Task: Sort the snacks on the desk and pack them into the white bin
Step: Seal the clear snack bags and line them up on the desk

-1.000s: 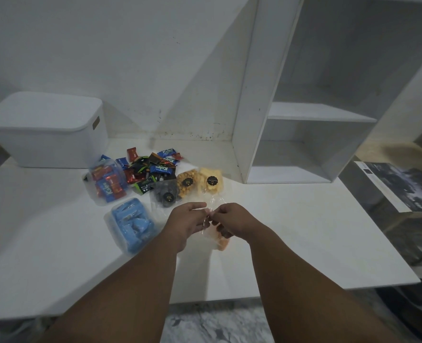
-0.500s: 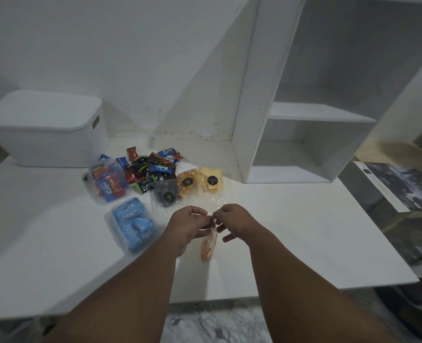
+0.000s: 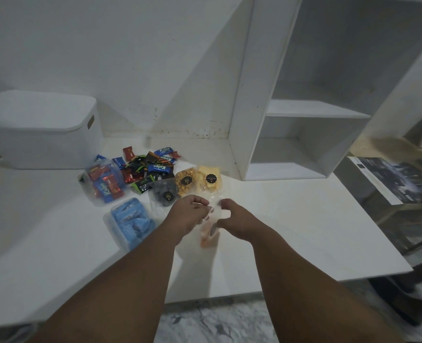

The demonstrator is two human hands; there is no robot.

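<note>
My left hand [image 3: 188, 215] and my right hand [image 3: 236, 217] both grip the top of a clear bag of orange snacks [image 3: 208, 235] that hangs between them above the desk [image 3: 291, 231]. Behind the hands lie a dark snack bag [image 3: 164, 193], a golden snack bag [image 3: 185, 181] and a yellow snack bag [image 3: 211, 180]. A pile of loose wrapped candies [image 3: 148, 168] sits further back. To the left stand a clear tub of red and blue candies [image 3: 104, 185] and a clear tub of blue candies [image 3: 130, 220]. The white bin [image 3: 41, 129] stands lidded at the far left.
A white shelf unit [image 3: 301, 134] rises at the back right of the desk. A low table with a printed sheet [image 3: 393, 179] stands off the desk's right edge. Marbled floor [image 3: 217, 320] shows below the front edge.
The orange snack bag has swung from flat under my hands to hanging upright between them. My hands have drawn slightly apart at the bag's top.
</note>
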